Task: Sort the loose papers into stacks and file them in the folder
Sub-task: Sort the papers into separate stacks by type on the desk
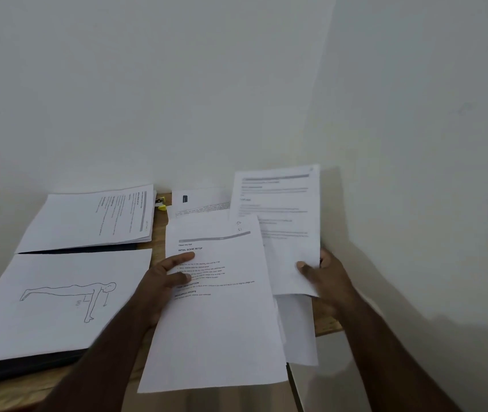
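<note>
White printed sheet (216, 307) with grey header bar, tilted, uncreased.

You have two bare forearms, no sleeves, watch or rings showing: left hand (165, 281) and right hand (324, 279).

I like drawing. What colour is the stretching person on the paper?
Thin black outline on white paper, not coloured in; seen in the head view.

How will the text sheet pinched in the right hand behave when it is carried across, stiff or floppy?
Probably floppy: the text sheet is a single thin page that the right hand pinches only at its lower edge. It stands nearly upright now, so it may bend over if tilted. It looks very light, and it could slide out of a loose pinch.
</note>
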